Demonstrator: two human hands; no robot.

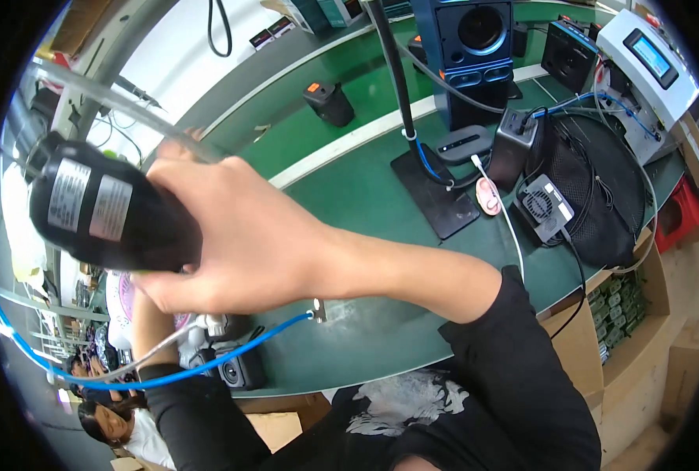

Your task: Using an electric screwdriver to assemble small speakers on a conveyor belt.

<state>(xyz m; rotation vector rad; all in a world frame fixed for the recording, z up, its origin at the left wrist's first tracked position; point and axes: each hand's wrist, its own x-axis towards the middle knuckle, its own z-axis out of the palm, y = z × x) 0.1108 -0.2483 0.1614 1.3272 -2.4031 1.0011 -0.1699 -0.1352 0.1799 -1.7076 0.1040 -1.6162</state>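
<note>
Raised at the left, my right hand (235,235) is closed around a black rounded device (141,200) with two pale labels on its underside. Its thumb lies along the lower side. My left forearm (153,326) rises from the lower left, and the left hand is hidden behind the right hand and the device. Some blurred skin shows just above my right hand; whose it is cannot be told. A blue air hose with a metal fitting (318,311) runs below my right wrist. A small black speaker (238,369) stands at the near table edge.
The green bench (357,196) carries a black stand base (436,188), a tall speaker (469,47), a white tester with a screen (647,67) and tangled cables. Beyond a white rail sits a black device (330,104). A carton (655,314) stands lower right; a person (129,428) is lower left.
</note>
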